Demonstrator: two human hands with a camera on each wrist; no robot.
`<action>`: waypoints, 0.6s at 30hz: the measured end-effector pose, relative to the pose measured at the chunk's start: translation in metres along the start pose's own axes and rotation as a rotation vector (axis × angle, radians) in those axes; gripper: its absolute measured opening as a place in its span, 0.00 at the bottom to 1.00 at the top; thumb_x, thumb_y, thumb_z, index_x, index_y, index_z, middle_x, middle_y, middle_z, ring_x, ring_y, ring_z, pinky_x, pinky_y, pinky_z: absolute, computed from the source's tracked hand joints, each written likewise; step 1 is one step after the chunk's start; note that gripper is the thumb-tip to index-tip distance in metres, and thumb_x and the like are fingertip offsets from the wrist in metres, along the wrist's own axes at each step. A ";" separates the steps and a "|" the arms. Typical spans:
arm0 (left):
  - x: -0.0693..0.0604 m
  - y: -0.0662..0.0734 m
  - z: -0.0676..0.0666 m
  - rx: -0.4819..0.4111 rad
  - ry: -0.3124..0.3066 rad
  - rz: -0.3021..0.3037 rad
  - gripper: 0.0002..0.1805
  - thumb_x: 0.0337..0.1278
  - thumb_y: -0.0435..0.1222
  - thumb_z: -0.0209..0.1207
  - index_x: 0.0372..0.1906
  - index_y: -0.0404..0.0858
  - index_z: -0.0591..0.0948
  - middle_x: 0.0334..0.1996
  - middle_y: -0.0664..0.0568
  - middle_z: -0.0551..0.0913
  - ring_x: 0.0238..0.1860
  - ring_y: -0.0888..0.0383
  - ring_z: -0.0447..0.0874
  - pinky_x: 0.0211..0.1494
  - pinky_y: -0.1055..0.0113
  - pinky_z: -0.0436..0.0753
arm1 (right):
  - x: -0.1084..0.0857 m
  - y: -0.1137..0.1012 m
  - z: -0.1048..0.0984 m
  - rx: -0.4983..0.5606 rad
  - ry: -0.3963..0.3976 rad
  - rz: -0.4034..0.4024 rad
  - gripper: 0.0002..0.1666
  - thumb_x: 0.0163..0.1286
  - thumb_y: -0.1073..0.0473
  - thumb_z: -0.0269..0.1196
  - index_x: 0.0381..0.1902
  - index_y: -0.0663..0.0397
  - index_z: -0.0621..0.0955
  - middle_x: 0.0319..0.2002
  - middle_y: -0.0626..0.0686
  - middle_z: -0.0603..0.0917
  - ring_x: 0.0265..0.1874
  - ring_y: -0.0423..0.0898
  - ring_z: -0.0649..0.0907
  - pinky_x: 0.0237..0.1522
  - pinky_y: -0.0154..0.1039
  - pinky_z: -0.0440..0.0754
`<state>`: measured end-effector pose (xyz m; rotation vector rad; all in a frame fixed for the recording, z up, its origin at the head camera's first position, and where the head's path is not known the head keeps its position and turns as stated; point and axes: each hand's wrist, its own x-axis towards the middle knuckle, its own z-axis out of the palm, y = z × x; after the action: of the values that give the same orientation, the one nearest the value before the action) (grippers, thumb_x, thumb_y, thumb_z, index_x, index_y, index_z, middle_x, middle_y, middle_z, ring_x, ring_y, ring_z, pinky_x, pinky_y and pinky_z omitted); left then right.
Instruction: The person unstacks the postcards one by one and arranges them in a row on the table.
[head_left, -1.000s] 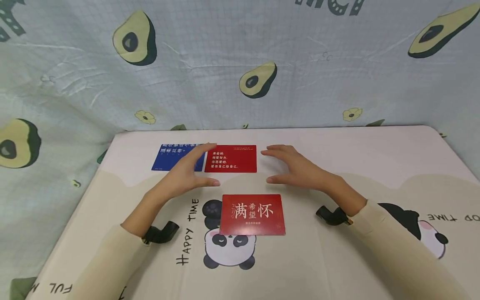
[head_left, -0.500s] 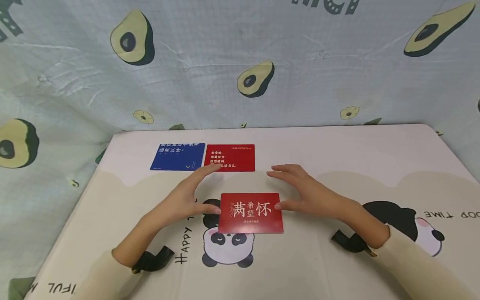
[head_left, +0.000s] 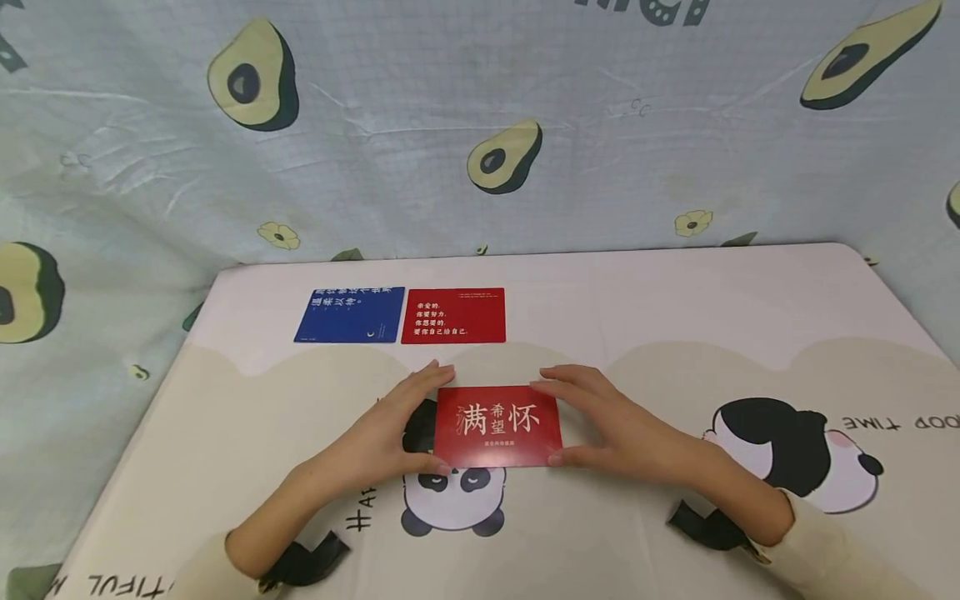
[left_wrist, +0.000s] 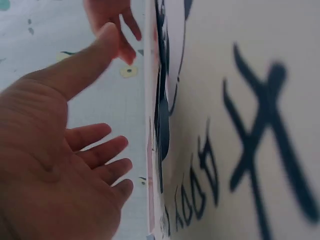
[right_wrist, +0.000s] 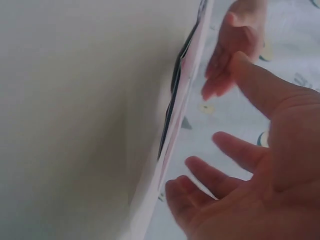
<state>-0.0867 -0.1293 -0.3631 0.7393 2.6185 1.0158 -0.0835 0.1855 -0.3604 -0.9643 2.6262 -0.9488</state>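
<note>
A red card with white characters [head_left: 498, 454] lies flat on the table, over part of a printed panda [head_left: 453, 504]. My left hand [head_left: 386, 437] is at its left side, thumb near the lower left corner and fingers near the upper left. On the opposite side my right hand [head_left: 630, 433] has its fingertips over the upper right corner and its thumb by the lower right. Both wrist views show the left hand [left_wrist: 45, 155] and the right hand [right_wrist: 265, 175] with spread, loosely bent fingers. Neither appears to grip the card; whether they touch it I cannot tell.
Farther back, a blue card [head_left: 351, 321] and another red card [head_left: 453, 321] lie side by side with a narrow gap. The pale printed tablecloth [head_left: 675, 292] ends at a back edge before a hanging avocado-patterned cloth [head_left: 390, 192].
Both hands have come down and back from beside the rear cards to the sides of the front red card. The cards have stayed in place; the view has shifted slightly.
</note>
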 end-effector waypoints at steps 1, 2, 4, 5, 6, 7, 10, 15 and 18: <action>0.000 -0.001 0.001 -0.004 0.000 -0.005 0.55 0.35 0.42 0.76 0.73 0.45 0.60 0.73 0.47 0.56 0.72 0.46 0.50 0.60 0.30 0.60 | 0.000 0.000 0.001 -0.003 -0.001 -0.001 0.46 0.55 0.43 0.71 0.69 0.43 0.66 0.70 0.48 0.60 0.68 0.45 0.59 0.58 0.46 0.74; 0.000 -0.003 0.001 -0.009 0.001 -0.009 0.54 0.35 0.42 0.76 0.73 0.45 0.60 0.73 0.46 0.56 0.72 0.46 0.51 0.59 0.28 0.58 | 0.000 0.000 0.002 -0.006 -0.003 -0.001 0.46 0.55 0.44 0.72 0.69 0.43 0.66 0.69 0.48 0.60 0.68 0.46 0.59 0.57 0.46 0.75; 0.001 -0.006 0.003 -0.020 0.003 -0.016 0.54 0.36 0.42 0.76 0.73 0.45 0.60 0.73 0.46 0.57 0.72 0.45 0.51 0.58 0.26 0.55 | 0.000 0.000 0.005 -0.006 -0.008 -0.001 0.46 0.55 0.45 0.72 0.69 0.44 0.67 0.69 0.49 0.61 0.68 0.46 0.59 0.56 0.45 0.76; 0.001 -0.007 0.003 -0.025 0.004 -0.018 0.54 0.36 0.42 0.76 0.73 0.45 0.60 0.73 0.46 0.56 0.72 0.45 0.51 0.58 0.26 0.54 | 0.000 0.000 0.006 -0.003 -0.012 -0.001 0.46 0.55 0.45 0.72 0.69 0.44 0.67 0.69 0.49 0.61 0.68 0.47 0.59 0.55 0.44 0.77; 0.001 -0.008 0.004 -0.031 0.006 -0.020 0.54 0.36 0.42 0.76 0.73 0.45 0.60 0.73 0.46 0.56 0.72 0.45 0.51 0.58 0.26 0.54 | 0.000 -0.001 0.007 -0.002 -0.013 -0.001 0.46 0.55 0.45 0.72 0.69 0.45 0.67 0.69 0.50 0.61 0.68 0.47 0.59 0.55 0.44 0.77; 0.001 -0.010 0.004 -0.036 0.009 -0.020 0.54 0.36 0.42 0.76 0.73 0.45 0.60 0.73 0.46 0.56 0.72 0.45 0.51 0.58 0.26 0.54 | 0.000 -0.001 0.008 -0.002 -0.014 0.001 0.46 0.55 0.45 0.72 0.69 0.45 0.67 0.69 0.50 0.60 0.68 0.48 0.59 0.54 0.43 0.78; 0.002 -0.012 0.005 -0.043 0.008 -0.019 0.54 0.36 0.42 0.76 0.73 0.45 0.60 0.73 0.45 0.56 0.72 0.45 0.51 0.59 0.26 0.54 | -0.001 0.000 0.010 -0.011 -0.008 0.014 0.47 0.55 0.45 0.72 0.69 0.44 0.66 0.70 0.51 0.59 0.68 0.48 0.58 0.54 0.44 0.78; 0.001 -0.014 0.007 -0.028 -0.010 -0.034 0.55 0.35 0.44 0.76 0.73 0.45 0.60 0.73 0.45 0.56 0.72 0.44 0.51 0.59 0.26 0.53 | -0.001 0.002 0.012 -0.020 -0.005 0.032 0.48 0.54 0.47 0.73 0.70 0.41 0.65 0.71 0.50 0.58 0.69 0.48 0.57 0.56 0.46 0.76; 0.002 -0.015 0.007 -0.025 -0.019 -0.040 0.56 0.34 0.44 0.76 0.73 0.44 0.60 0.73 0.45 0.55 0.72 0.44 0.50 0.59 0.27 0.54 | -0.001 0.004 0.013 -0.029 -0.013 0.029 0.47 0.54 0.48 0.73 0.70 0.43 0.66 0.70 0.50 0.59 0.69 0.49 0.57 0.55 0.46 0.77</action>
<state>-0.0906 -0.1336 -0.3783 0.6845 2.5891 1.0229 -0.0793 0.1818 -0.3729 -0.9325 2.6433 -0.8974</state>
